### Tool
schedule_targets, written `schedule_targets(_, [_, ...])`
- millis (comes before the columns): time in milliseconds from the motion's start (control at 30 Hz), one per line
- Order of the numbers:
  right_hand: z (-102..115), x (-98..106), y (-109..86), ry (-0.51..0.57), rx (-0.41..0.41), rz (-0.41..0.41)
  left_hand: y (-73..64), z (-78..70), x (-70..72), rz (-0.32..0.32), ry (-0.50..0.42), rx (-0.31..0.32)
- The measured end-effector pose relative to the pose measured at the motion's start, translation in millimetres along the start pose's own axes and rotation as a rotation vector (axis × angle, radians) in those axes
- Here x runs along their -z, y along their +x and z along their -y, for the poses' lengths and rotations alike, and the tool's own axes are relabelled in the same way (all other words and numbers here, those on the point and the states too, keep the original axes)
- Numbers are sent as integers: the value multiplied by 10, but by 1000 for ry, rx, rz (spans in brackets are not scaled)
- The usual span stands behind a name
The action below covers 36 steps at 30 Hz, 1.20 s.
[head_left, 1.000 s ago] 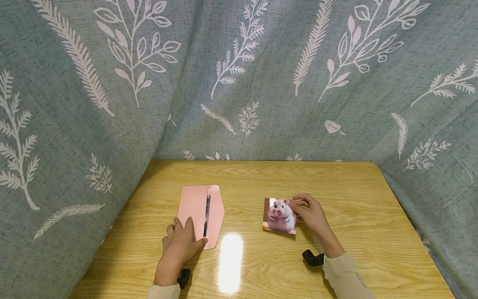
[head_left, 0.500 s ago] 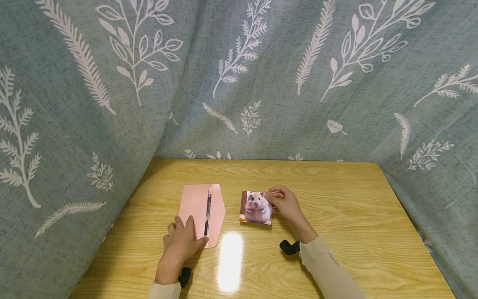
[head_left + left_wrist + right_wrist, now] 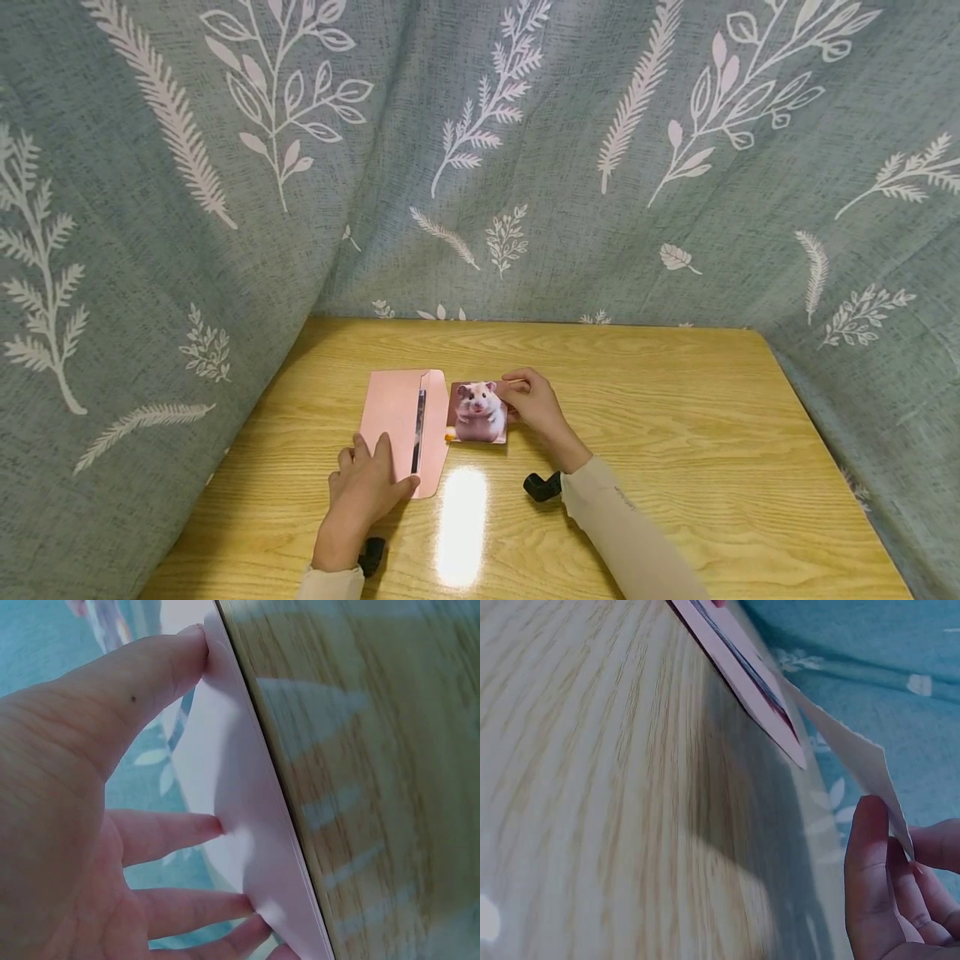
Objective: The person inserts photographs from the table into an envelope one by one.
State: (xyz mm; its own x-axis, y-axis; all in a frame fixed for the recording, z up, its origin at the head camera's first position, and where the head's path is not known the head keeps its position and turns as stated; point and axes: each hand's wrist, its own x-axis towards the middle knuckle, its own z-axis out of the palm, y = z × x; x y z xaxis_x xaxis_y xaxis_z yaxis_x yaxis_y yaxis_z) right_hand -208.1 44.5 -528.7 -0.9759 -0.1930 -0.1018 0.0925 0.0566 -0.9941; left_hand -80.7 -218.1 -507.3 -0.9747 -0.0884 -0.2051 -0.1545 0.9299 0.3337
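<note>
A pink envelope point(image 3: 393, 408) lies on the wooden table with its pointed flap spread toward the right. Through its opening shows a dark strip of a picture point(image 3: 417, 429). My left hand point(image 3: 362, 487) rests on the envelope's near part, fingers spread and fingertips touching the paper, the thumb beside the opening. In my right hand point(image 3: 536, 408), thumb and fingers pinch the right edge of a hamster photo point(image 3: 480, 412). The photo's left edge overlaps the tip of the flap in the head view. From the right wrist, the photo's pale back point(image 3: 847, 746) is seen raised above the table.
The wooden table point(image 3: 637, 400) runs back to a blue-green curtain point(image 3: 555, 250) with white leaf prints, which hangs behind it and at both sides. Glare point(image 3: 462, 525) lies on the near tabletop. Black curved pieces point(image 3: 542, 487) sit by the wrists.
My right hand has carried the hamster photo leftward across the table, from well right of the envelope to its flap. The left hand has stayed in place on the envelope.
</note>
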Motion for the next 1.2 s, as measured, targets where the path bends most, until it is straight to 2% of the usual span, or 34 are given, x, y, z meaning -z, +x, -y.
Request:
schedule_targets(533, [-70, -368, 118, -19, -54, 15, 4, 10, 5, 11, 7, 2])
schedule_targets(900, [-70, -561, 94, 49, -67, 54, -2, 15, 2, -5, 2, -7])
schedule_targets(1200, [-107, -697, 117, 4, -66, 55, 17, 22, -15, -2, 8, -6])
